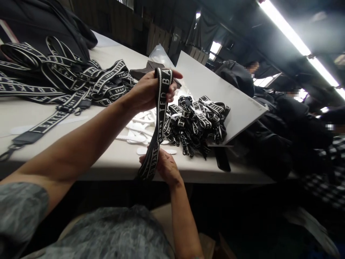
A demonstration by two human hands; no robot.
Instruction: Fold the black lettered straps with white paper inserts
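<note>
A black webbing strap [163, 104] with white edge lines and white lettering hangs folded in long loops between my two hands above the table's front edge. My left hand [147, 90] has the top loop over it, with the fingers curled behind. Lower down, my right hand [168, 167] grips the gathered layers of the strap, its fingertips partly hidden behind them. Loose straps [67, 77] of the same kind lie heaped on the left, some with metal clips. Beyond my right hand is a pile of bundled straps [199, 118]. White flat strips [134, 131] lie between the heaps.
The white table [110, 158] runs across in front of me. A white board [215, 86] slants behind the bundles, and a dark phone-like object [223, 159] lies at the edge. A black bag [48, 25] stands back left. Other people [252, 70] sit on the right among dark bags.
</note>
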